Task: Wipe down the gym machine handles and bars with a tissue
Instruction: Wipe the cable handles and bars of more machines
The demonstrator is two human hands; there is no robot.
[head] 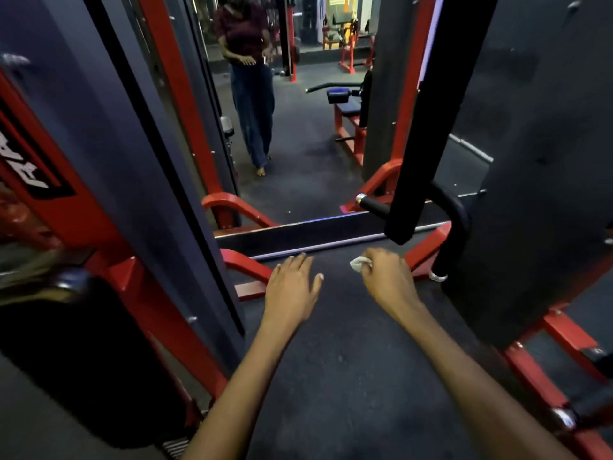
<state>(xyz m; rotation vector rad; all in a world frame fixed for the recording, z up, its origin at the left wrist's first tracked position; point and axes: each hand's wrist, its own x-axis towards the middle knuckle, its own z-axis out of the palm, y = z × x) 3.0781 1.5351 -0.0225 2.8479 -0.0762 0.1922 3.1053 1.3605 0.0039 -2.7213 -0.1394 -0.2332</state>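
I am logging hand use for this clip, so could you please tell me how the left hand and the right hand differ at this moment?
The left hand is empty, while the right hand grips a white tissue. The left hand's fingers are straight and spread; the right hand's are curled. The right hand is nearer the curved black handle; the left is nearer the red frame. Both hover palm-down over the dark floor, touching no machine.

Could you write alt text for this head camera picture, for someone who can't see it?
A person's right hand holds a crumpled white tissue near a curved black handle of a red and black gym machine, while the left hand hovers open beside it. A floor mirror ahead reflects the person standing.
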